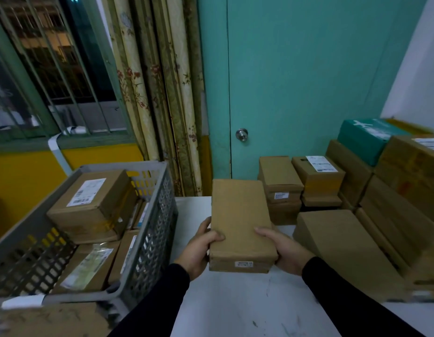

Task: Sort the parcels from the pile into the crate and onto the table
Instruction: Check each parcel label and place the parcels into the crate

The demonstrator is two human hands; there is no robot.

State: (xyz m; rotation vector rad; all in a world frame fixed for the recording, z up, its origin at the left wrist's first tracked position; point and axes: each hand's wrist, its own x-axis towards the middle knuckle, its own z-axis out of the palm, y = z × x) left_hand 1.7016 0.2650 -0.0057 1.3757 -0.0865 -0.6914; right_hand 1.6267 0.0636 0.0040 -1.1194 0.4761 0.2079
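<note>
A flat brown cardboard parcel (240,220) is held above the white table (247,307), a small label on its near edge. My left hand (199,249) grips its left side, thumb on top. My right hand (286,251) grips its right side the same way. To the left stands a grey plastic crate (150,239) with several brown parcels inside; the top one (94,203) bears a white label. At the right lies the pile of brown parcels (357,244), stacked in several layers.
A teal box (364,139) tops the pile at the back right. Two short stacks of parcels (298,183) stand by the teal door (296,81). Curtains and a barred window fill the left back. Another cardboard surface (45,319) shows at the bottom left.
</note>
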